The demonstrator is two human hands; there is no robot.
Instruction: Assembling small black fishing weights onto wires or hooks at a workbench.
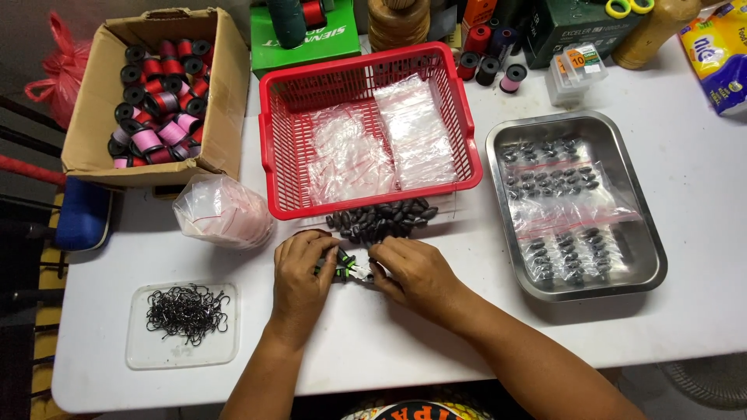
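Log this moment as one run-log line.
left hand: grips small black-green item | right hand: pinches same item | pile of dark weights: beside red basket | hooks tray: left

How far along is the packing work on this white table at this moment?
Done: the steel tray holds several clear bags of dark sinkers. In hand: the left hand and right hand work on a small green-and-black piece between them. Left: a loose pile of dark sinkers, empty clear bags in the red plastic basket, and black hooks.
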